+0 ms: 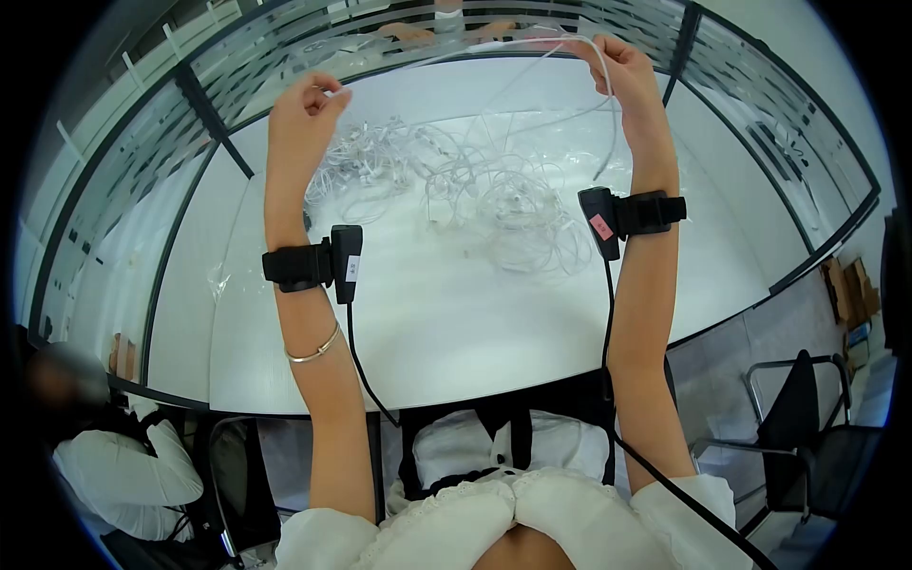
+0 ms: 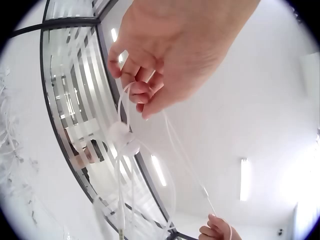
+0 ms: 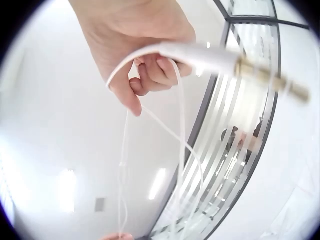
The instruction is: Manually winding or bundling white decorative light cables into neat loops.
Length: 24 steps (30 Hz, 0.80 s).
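Observation:
Both hands are raised over the far part of the table with a white earphone cable stretched between them. The left hand (image 1: pixel 306 119) pinches the cable's thin strands; in the left wrist view white earbuds (image 2: pixel 120 132) dangle below its fingers. The right hand (image 1: pixel 627 81) has thumb and fingers curled round the cable (image 3: pixel 181 115), and a loose end hangs down beside the wrist in the head view. That end carries a gold-tipped plug (image 3: pixel 272 80), close to the camera in the right wrist view. Below the hands lies a tangled pile of white cables (image 1: pixel 522 204).
The white table (image 1: pixel 456 332) has dark-framed glass partitions (image 1: pixel 807 123) at its back and sides. Clear plastic film lies under the cable pile. Another person (image 1: pixel 133 465) sits at the lower left, and a black chair (image 1: pixel 807 427) stands at the right.

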Each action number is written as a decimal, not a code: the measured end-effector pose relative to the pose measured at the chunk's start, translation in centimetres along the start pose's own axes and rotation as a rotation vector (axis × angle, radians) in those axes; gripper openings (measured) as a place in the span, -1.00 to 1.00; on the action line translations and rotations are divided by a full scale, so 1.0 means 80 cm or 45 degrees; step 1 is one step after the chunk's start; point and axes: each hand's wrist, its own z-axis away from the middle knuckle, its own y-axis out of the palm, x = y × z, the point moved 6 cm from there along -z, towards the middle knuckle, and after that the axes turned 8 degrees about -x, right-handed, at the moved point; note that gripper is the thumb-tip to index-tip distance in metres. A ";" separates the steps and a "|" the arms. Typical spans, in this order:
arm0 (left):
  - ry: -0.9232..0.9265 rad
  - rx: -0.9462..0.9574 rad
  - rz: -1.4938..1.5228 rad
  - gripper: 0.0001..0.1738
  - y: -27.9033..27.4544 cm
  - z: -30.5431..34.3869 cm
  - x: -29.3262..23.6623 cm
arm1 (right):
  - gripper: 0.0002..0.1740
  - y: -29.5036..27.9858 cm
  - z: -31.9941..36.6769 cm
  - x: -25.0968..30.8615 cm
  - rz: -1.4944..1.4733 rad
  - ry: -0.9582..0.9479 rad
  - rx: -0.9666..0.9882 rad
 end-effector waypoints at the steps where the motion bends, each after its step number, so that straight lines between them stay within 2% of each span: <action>1: -0.032 -0.112 0.015 -0.78 -0.005 -0.003 0.006 | -0.65 0.000 -0.002 0.004 0.131 -0.099 -0.020; 2: -0.029 -0.233 0.007 -0.77 -0.009 -0.002 0.009 | -0.65 0.000 -0.001 0.009 0.261 -0.196 -0.039; 5: -0.005 -0.406 0.242 -0.76 -0.018 -0.002 0.003 | -0.66 0.018 0.007 0.016 0.196 -0.267 -0.133; 6: 0.031 -0.375 0.446 -0.65 -0.019 -0.005 -0.004 | -0.66 0.022 0.009 0.018 0.175 -0.292 -0.168; 8: -0.274 -0.241 0.692 -0.56 -0.018 0.004 -0.005 | -0.70 0.045 0.022 0.004 -0.256 0.113 0.110; 10: -0.492 -0.154 0.826 -0.49 -0.018 0.013 -0.010 | -0.77 0.060 0.033 -0.011 -0.463 0.414 0.566; 13: -0.522 -0.041 0.760 -0.57 -0.051 0.005 0.006 | -0.61 0.056 0.023 -0.044 -0.039 0.152 0.408; 14: -0.509 -0.226 0.594 -0.66 -0.058 0.004 0.016 | -0.65 0.048 0.018 -0.053 0.015 0.085 0.325; 15: -0.498 -0.328 0.469 -0.72 -0.065 0.008 0.019 | -0.67 0.040 0.010 -0.051 0.039 -0.048 0.149; 17: -0.389 -0.345 0.159 -0.71 -0.068 0.007 0.020 | -0.66 0.021 0.003 -0.060 -0.184 -0.005 -0.147; 20: -0.472 -0.141 0.041 -0.71 -0.042 0.008 0.024 | -0.63 0.032 0.024 -0.017 -0.637 0.272 -0.039; 21: -0.475 0.022 0.077 -0.65 -0.031 0.011 0.025 | -0.51 0.039 0.023 -0.013 -0.597 0.303 0.126; 23: -0.563 0.137 0.196 -0.56 -0.016 0.014 0.029 | -0.45 0.038 0.020 -0.028 -0.524 0.294 0.267; 24: -0.580 0.180 0.233 -0.49 -0.011 0.016 0.022 | -0.50 0.037 0.019 -0.028 -0.351 0.349 0.306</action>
